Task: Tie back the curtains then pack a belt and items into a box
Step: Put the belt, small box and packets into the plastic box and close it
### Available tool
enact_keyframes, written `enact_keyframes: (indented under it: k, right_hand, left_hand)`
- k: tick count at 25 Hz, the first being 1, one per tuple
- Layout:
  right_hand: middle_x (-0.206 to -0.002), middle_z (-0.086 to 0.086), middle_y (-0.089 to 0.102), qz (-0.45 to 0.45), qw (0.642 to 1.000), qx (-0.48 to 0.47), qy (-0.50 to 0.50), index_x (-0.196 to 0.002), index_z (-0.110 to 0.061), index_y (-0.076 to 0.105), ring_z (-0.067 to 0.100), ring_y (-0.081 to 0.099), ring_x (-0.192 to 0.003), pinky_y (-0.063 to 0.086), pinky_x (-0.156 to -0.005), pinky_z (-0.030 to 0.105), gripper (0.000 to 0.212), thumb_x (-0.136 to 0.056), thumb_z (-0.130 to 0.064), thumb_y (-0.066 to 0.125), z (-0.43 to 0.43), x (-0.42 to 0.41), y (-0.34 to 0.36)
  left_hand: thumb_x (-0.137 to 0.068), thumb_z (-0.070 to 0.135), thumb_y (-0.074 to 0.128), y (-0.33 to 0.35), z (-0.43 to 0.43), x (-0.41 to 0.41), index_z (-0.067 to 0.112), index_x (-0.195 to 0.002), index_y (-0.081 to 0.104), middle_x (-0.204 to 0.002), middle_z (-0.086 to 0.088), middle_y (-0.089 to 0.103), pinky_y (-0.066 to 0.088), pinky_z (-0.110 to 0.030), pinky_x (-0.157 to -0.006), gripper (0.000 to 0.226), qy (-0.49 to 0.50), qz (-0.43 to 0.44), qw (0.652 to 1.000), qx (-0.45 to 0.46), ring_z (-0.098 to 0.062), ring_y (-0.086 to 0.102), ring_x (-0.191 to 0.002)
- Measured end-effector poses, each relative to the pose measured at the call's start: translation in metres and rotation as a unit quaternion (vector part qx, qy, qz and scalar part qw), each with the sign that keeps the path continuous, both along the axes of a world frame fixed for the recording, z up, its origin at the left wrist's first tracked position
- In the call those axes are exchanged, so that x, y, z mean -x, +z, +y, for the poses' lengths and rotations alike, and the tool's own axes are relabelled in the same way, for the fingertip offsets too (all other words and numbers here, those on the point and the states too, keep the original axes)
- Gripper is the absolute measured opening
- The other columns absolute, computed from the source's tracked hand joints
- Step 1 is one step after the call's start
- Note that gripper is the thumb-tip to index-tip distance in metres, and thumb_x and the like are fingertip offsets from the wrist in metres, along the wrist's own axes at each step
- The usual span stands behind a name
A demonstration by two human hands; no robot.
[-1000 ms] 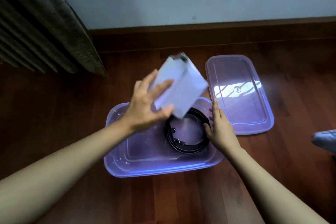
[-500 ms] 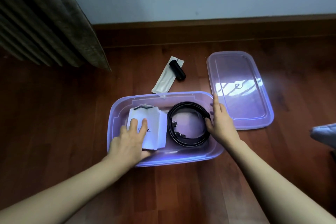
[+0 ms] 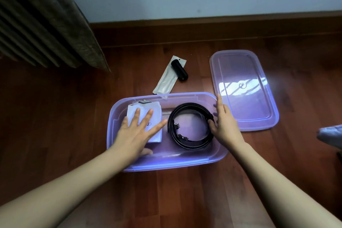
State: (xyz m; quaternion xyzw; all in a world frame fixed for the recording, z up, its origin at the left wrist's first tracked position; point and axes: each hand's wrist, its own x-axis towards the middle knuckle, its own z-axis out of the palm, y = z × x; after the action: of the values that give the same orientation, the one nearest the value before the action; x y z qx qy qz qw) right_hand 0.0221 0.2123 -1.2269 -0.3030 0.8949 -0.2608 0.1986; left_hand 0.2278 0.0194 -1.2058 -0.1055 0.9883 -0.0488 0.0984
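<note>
A translucent purple box (image 3: 118, 109) sits on the wooden floor in front of me. A coiled black belt (image 3: 185, 109) lies in its right half and a white packet (image 3: 157, 111) lies flat in its left half. My left hand (image 3: 137, 133) rests on the packet with fingers spread straight. At the box's right wall, my right hand (image 3: 224, 124) has its fingers along the rim and its thumb touching the belt coil. Behind the box a long white sachet (image 3: 166, 79) and a black cylinder (image 3: 179, 70) lie on the floor.
The box's purple lid (image 3: 242, 89) lies flat on the floor to the right, just behind my right hand. A dark pleated curtain (image 3: 42, 20) hangs at the left. A brown skirting board runs along the wall behind. Grey fabric (image 3: 331, 135) shows at the right edge.
My left hand brought the white packet down from above the box and laid it flat in the left half. Its fingers have since spread out. The right hand stayed by the belt.
</note>
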Motion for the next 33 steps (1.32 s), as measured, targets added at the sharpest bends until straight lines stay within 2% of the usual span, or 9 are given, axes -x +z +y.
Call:
enact_keyframes:
  k: [3,5,7,10,13,19,25,28,33]
  right_hand:
    - [-0.13,0.012,0.044,0.005,1.0,0.002,-0.005,-0.15,-0.021,0.002,0.037,0.058,-0.101,0.049,-0.083,0.05,0.083,-0.086,-0.007,0.053,0.0,0.002,-0.003]
    - [-0.13,0.012,0.044,0.0,1.0,0.007,-0.007,-0.15,-0.022,0.002,0.038,0.058,-0.101,0.049,-0.082,0.05,0.084,-0.086,-0.007,0.053,0.0,0.003,-0.004]
    - [-0.13,0.011,0.044,-0.009,1.0,0.013,-0.009,-0.15,-0.024,0.001,0.037,0.057,-0.102,0.049,-0.081,0.051,0.085,-0.085,-0.007,0.053,0.0,0.002,-0.006]
    - [-0.132,0.01,0.044,-0.008,1.0,0.013,-0.014,-0.15,-0.026,0.001,0.038,0.057,-0.103,0.05,-0.08,0.05,0.084,-0.085,-0.008,0.053,0.001,0.002,-0.008]
    - [-0.134,0.008,0.043,-0.007,1.0,0.013,-0.015,-0.15,-0.027,0.001,0.037,0.056,-0.105,0.049,-0.082,0.05,0.084,-0.086,-0.009,0.053,0.002,0.003,-0.009]
    - [-0.135,0.008,0.043,-0.005,1.0,0.012,-0.011,-0.15,-0.026,-0.001,0.037,0.056,-0.107,0.048,-0.086,0.049,0.085,-0.086,-0.009,0.053,0.001,0.004,-0.007]
    - [-0.137,0.01,0.043,-0.014,0.999,0.024,-0.02,-0.15,-0.026,0.003,0.037,0.055,-0.109,0.047,-0.088,0.05,0.077,-0.089,-0.01,0.048,0.001,0.003,-0.003]
    - [-0.134,0.013,0.044,-0.009,0.999,0.035,-0.026,-0.15,-0.023,0.006,0.037,0.051,-0.114,0.043,-0.094,0.048,0.066,-0.093,-0.009,0.038,0.0,0.003,0.0]
    - [-0.132,0.012,0.045,-0.014,0.999,0.019,-0.022,-0.15,-0.022,0.004,0.037,0.057,-0.103,0.047,-0.087,0.05,0.074,-0.091,-0.013,0.048,-0.002,0.0,0.002]
  left_hand:
    - [-0.074,0.072,0.041,0.041,0.001,0.034,0.019,-0.135,0.044,-0.111,-0.01,0.067,0.055,-0.041,-0.069,0.081,0.048,0.155,0.983,-0.087,-0.03,0.065,-0.096]
    - [-0.086,0.049,0.04,0.064,-0.011,0.082,0.01,-0.117,0.058,-0.094,-0.012,0.065,0.051,-0.037,-0.063,0.053,0.071,0.233,0.959,-0.146,-0.033,0.063,-0.083]
    - [-0.091,0.029,0.044,0.062,-0.035,0.139,0.009,-0.11,0.062,-0.098,-0.016,0.063,0.045,-0.037,-0.069,0.033,0.111,0.208,0.955,-0.179,-0.038,0.06,-0.09]
    - [-0.095,0.02,0.043,0.03,-0.059,0.206,0.019,-0.133,0.05,-0.124,-0.019,0.058,0.04,-0.035,-0.085,0.038,0.132,0.047,0.964,-0.224,-0.037,0.051,-0.114]
    - [-0.097,0.038,0.041,-0.005,-0.057,0.232,0.022,-0.138,0.042,-0.138,-0.02,0.046,0.037,-0.035,-0.097,0.044,0.165,-0.06,0.953,-0.246,-0.036,0.042,-0.126]
    - [-0.089,0.014,0.052,-0.01,-0.048,0.23,0.018,-0.099,0.051,-0.099,-0.016,0.057,0.04,-0.027,-0.068,0.011,0.267,0.075,0.891,-0.359,-0.028,0.055,-0.085]
    - [-0.085,0.007,0.063,0.044,-0.027,0.175,0.018,-0.12,0.048,-0.072,0.002,0.063,0.052,-0.024,-0.068,0.039,0.193,0.121,0.769,-0.598,-0.012,0.058,-0.067]
    - [-0.082,0.011,0.062,0.054,-0.013,0.129,0.017,-0.107,0.065,-0.072,0.007,0.065,0.042,-0.013,-0.062,0.026,0.071,0.1,0.849,-0.514,-0.002,0.055,-0.062]
    - [-0.089,0.011,0.048,0.022,0.03,0.116,0.009,-0.116,0.053,-0.108,-0.013,0.062,0.04,-0.037,-0.072,0.028,-0.143,-0.072,0.969,-0.19,-0.032,0.055,-0.102]
